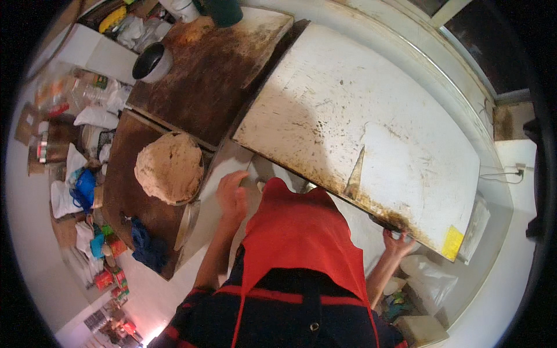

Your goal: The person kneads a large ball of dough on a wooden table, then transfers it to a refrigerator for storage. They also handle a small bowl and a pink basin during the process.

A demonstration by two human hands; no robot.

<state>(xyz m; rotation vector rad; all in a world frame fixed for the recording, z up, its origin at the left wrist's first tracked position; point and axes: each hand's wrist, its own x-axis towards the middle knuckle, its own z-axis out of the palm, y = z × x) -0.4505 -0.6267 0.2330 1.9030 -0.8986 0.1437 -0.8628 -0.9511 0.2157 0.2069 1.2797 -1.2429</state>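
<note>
My left hand (232,194) hangs in the air to the right of the dark brown table, its fingers loosely apart and nothing seen in them. Close by on that table sits a big round mass of pale brown dough (169,167), filling a container that is mostly hidden beneath it. My right hand (398,241) is at the front edge of the white worktop (406,145), fingers curled up against its underside. A small dark thing shows at those fingertips under the edge; its kind cannot be made out.
A white bowl with a dark inside (152,62) and a dark green bucket (224,13) stand on the far brown tabletop (203,75). A dark blue cloth or bag (146,245) lies at the near table end. Clutter lines the left wall; a clear plastic bag (432,282) sits lower right.
</note>
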